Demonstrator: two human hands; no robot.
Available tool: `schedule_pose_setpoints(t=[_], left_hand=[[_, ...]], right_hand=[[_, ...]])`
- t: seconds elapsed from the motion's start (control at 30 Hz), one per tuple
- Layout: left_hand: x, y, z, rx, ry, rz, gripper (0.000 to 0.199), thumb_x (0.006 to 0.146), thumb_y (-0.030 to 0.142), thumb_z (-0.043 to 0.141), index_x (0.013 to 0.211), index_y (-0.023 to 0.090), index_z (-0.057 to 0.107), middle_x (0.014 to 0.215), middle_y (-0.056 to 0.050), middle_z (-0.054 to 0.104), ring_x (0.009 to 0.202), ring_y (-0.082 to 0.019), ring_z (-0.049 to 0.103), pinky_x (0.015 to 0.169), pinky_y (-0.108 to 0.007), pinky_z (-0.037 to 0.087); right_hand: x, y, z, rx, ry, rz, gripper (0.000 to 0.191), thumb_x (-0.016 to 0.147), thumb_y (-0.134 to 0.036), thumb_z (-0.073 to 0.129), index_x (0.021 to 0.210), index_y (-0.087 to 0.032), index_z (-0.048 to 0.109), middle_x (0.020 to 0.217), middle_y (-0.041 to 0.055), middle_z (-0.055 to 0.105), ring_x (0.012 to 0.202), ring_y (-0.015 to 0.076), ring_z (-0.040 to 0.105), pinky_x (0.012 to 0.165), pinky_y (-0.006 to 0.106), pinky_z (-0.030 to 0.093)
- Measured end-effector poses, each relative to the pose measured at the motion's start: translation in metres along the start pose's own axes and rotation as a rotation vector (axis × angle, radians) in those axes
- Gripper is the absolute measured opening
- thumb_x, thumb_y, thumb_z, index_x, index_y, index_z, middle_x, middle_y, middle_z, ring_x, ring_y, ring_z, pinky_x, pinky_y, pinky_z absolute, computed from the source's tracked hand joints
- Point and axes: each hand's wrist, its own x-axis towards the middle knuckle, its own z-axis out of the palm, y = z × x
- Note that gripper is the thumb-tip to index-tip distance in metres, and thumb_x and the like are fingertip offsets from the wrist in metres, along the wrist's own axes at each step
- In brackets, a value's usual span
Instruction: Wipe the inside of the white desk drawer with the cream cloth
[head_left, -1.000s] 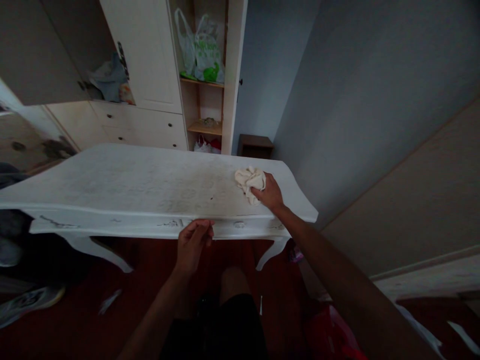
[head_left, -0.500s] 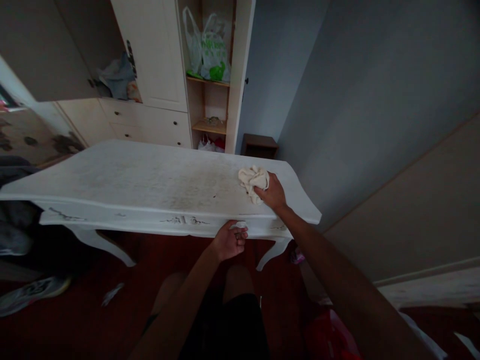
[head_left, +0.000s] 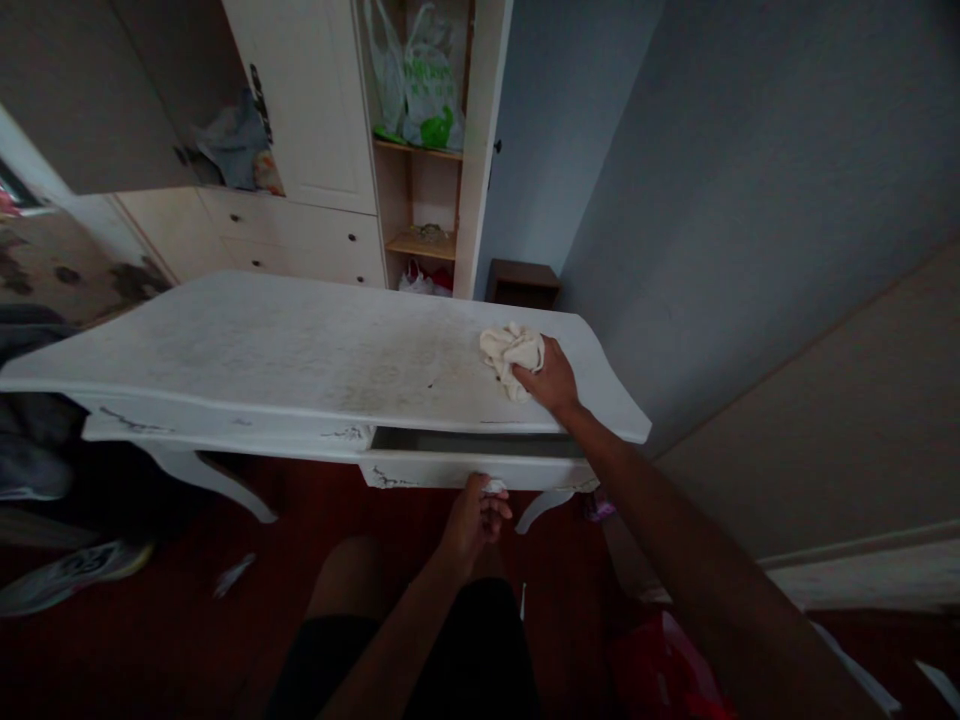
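Note:
A cream cloth point(head_left: 510, 352), bunched up, lies on the right part of a white table point(head_left: 262, 340) whose top has grey smudges. My right hand point(head_left: 553, 380) is closed on the cloth and rests on the tabletop. Below the table's front edge, my left hand point(head_left: 478, 515) grips the pale handle point(head_left: 493, 487) of the right drawer point(head_left: 420, 472). That drawer stands partly pulled out, with a dark gap behind its carved front. What is inside it cannot be made out.
Behind the table stands a cream wardrobe point(head_left: 322, 100) with open doors and plastic bags point(head_left: 433, 100) on a shelf. A small brown cabinet point(head_left: 523, 283) is by the wall. On the dark red floor are a shoe point(head_left: 75, 578) and a red bag point(head_left: 660, 670).
The right drawer, shut before, has come out toward me with my left hand on its handle. My right hand and the cloth have stayed at nearly the same spot on the tabletop.

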Motion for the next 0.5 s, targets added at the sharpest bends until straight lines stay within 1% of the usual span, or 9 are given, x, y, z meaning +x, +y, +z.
schedule_pose_setpoints(t=[0.1, 0.23, 0.3, 0.4, 0.43, 0.5], left_hand=[[-0.023, -0.022, -0.007, -0.007, 0.039, -0.047, 0.043, 0.073, 0.055, 0.050, 0.071, 0.014, 0.062, 0.052, -0.002, 0.060, 0.033, -0.008, 0.040, 0.037, -0.022, 0.024], [-0.050, -0.055, -0.022, -0.067, -0.012, -0.109, 0.053, 0.060, 0.063, 0.063, 0.074, 0.013, 0.064, 0.057, -0.006, 0.066, 0.034, -0.010, 0.046, 0.035, -0.024, 0.027], [-0.061, -0.074, -0.029, -0.094, -0.003, -0.141, 0.054, 0.060, 0.065, 0.064, 0.074, 0.013, 0.064, 0.055, -0.007, 0.065, 0.032, -0.011, 0.045, 0.034, -0.024, 0.026], [-0.076, -0.101, -0.040, -0.125, 0.070, -0.163, 0.055, 0.059, 0.069, 0.064, 0.068, 0.015, 0.061, 0.049, -0.005, 0.060, 0.029, -0.010, 0.040, 0.032, -0.023, 0.022], [-0.080, -0.109, -0.044, -0.129, 0.085, -0.169, 0.055, 0.057, 0.070, 0.064, 0.067, 0.016, 0.061, 0.048, -0.005, 0.059, 0.029, -0.010, 0.040, 0.032, -0.024, 0.023], [-0.089, -0.121, -0.051, -0.113, 0.077, -0.196, 0.052, 0.053, 0.069, 0.066, 0.067, 0.018, 0.061, 0.052, -0.007, 0.060, 0.032, -0.013, 0.044, 0.032, -0.025, 0.027]], right_hand=[[0.000, 0.000, 0.000, 0.004, 0.005, -0.002, 0.059, 0.071, -0.033, 0.066, 0.125, -0.016, 0.051, 0.117, 0.0146, 0.061, 0.110, 0.0330, 0.058, 0.098, 0.049, 0.047], [0.000, -0.001, 0.000, 0.003, 0.009, -0.005, 0.058, 0.071, -0.034, 0.067, 0.125, -0.017, 0.051, 0.117, 0.0142, 0.061, 0.110, 0.0332, 0.058, 0.098, 0.050, 0.047], [0.000, -0.001, 0.000, 0.007, 0.013, 0.000, 0.058, 0.071, -0.034, 0.067, 0.124, -0.017, 0.052, 0.117, 0.0144, 0.062, 0.110, 0.0333, 0.058, 0.098, 0.050, 0.047], [-0.001, 0.000, 0.001, 0.016, 0.019, 0.003, 0.057, 0.071, -0.035, 0.066, 0.124, -0.018, 0.052, 0.117, 0.0138, 0.062, 0.110, 0.0331, 0.059, 0.098, 0.050, 0.047], [-0.001, 0.001, 0.001, 0.018, 0.021, 0.001, 0.057, 0.072, -0.036, 0.066, 0.124, -0.019, 0.052, 0.117, 0.0135, 0.062, 0.110, 0.0331, 0.059, 0.098, 0.050, 0.047], [-0.001, 0.001, 0.001, 0.022, 0.024, -0.003, 0.057, 0.071, -0.036, 0.066, 0.124, -0.018, 0.052, 0.118, 0.0136, 0.061, 0.110, 0.0332, 0.059, 0.098, 0.050, 0.047]])
